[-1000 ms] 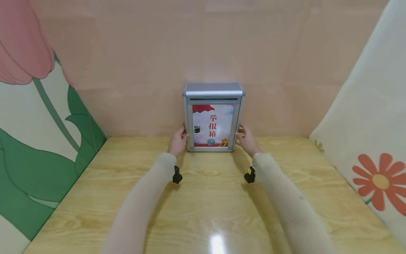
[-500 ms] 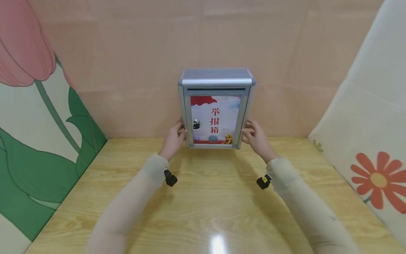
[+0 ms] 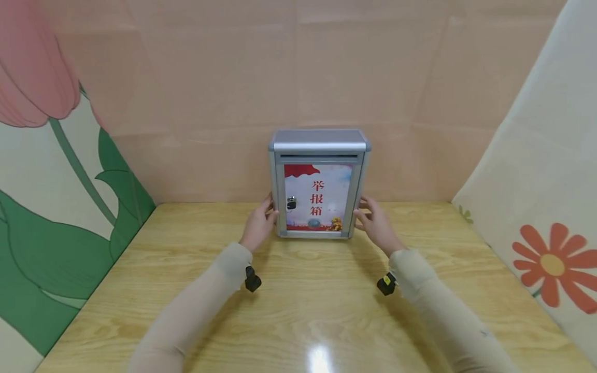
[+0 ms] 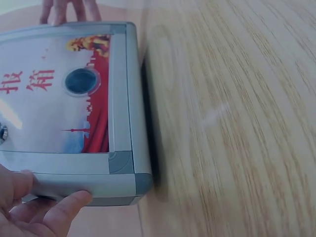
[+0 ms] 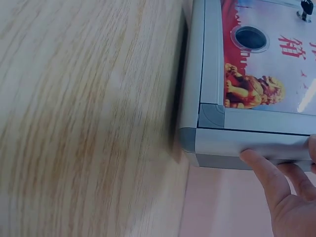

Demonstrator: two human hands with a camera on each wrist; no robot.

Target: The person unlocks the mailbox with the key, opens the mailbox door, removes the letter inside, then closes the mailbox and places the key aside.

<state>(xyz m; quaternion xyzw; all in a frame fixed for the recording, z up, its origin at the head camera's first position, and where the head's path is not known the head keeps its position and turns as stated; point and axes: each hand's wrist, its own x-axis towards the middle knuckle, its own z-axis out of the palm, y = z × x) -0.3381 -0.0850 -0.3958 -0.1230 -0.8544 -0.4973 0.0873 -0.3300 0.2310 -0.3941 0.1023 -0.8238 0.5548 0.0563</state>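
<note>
A grey metal box [image 3: 318, 199] with a slot near its top and a printed front with red characters stands upright, close to the back wall. A small lock with keys [image 3: 291, 202] is on the left of its front. My left hand [image 3: 259, 226] grips the box's left side low down, and my right hand [image 3: 379, 226] grips the right side at about the same height. Both wrist views show the fingers on the side walls near the bottom corners [image 4: 129, 162] [image 5: 211, 116]. A dark strip of shadow runs along the bottom edge; whether the base touches the table cannot be told.
The wood-grain table [image 3: 303, 290] runs up to a plain pinkish backdrop [image 3: 210, 103]. A tulip-patterned cloth [image 3: 51, 248] slopes along the left side, and a cloth with a red flower [image 3: 552, 264] along the right.
Between the two earlier frames the box rose and came nearer with both hands. Since then it has moved down in the view, the hands still gripping its sides.
</note>
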